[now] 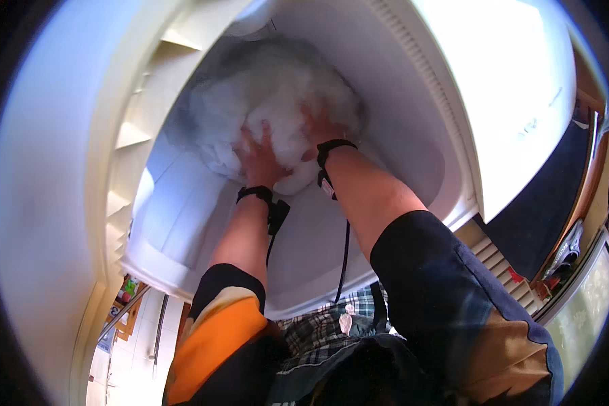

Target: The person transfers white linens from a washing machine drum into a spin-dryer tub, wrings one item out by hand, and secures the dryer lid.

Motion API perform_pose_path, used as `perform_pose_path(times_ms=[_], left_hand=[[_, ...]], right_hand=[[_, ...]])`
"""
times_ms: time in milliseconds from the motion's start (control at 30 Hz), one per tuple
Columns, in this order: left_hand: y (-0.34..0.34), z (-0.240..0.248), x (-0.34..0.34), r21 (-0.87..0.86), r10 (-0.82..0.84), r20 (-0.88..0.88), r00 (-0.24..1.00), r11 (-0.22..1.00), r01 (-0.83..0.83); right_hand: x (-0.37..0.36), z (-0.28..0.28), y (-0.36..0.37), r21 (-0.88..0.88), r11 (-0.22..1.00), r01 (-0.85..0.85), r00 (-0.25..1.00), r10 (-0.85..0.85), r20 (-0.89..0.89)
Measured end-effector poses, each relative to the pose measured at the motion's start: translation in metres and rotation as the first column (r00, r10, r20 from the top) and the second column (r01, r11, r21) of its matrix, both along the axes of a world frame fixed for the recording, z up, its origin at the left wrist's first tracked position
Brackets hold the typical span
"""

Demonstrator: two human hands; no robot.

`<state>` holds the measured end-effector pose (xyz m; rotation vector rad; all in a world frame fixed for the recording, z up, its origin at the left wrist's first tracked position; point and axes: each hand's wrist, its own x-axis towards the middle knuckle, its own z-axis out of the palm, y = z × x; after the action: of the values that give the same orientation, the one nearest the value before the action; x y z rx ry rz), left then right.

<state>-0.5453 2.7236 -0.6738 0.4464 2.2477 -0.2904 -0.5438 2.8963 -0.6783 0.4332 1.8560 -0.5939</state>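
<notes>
Both hands reach down into a deep white tub (446, 179) with smooth, sloping walls. In its far part lies a large, soft, white fluffy mass (230, 101); whether it is fibre, cloth or foam I cannot tell. My left hand (260, 157) rests on the near side of the mass, with its fingers spread. Just right of it and slightly farther in, my right hand (323, 127) touches the same mass, fingers apart and some tips sunk into it or hidden by it. Neither hand grips anything that shows.
A cream ribbed frame (132, 135) rises along the tub's left side. At the right stands a large white panel (507, 88), with a dark surface (531, 223) beyond it. Black straps circle both wrists, and dark cords hang from them. The tub's near rim (159, 284) crosses before my plaid clothing.
</notes>
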Motion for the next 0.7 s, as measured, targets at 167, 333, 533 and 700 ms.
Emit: perform_pose_path(times_ms=[167,333,533,700], left_hand=[[-0.012,-0.036,0.002,0.218,0.232,0.098,0.968,0.944,-0.248],[-0.030,-0.070,-0.001,0.227,0.077,-0.027,0.997,0.972,-0.069],[-0.039,-0.070,-0.019,0.154,-0.061,-0.189,0.980,0.984,0.091],[0.013,-0.004,-0.060,0.385,0.642,0.702,0.310,0.025,-0.923]], right_hand=[[0.012,-0.040,-0.011,0.111,0.992,-0.064,0.922,0.101,-0.373],[-0.018,-0.035,-0.004,-0.086,0.989,-0.118,0.963,0.093,-0.251],[-0.029,-0.067,-0.019,-0.089,0.994,0.064,0.961,-0.086,-0.262],[-0.069,-0.028,-0.005,-0.013,1.000,-0.021,0.830,0.010,-0.558]])
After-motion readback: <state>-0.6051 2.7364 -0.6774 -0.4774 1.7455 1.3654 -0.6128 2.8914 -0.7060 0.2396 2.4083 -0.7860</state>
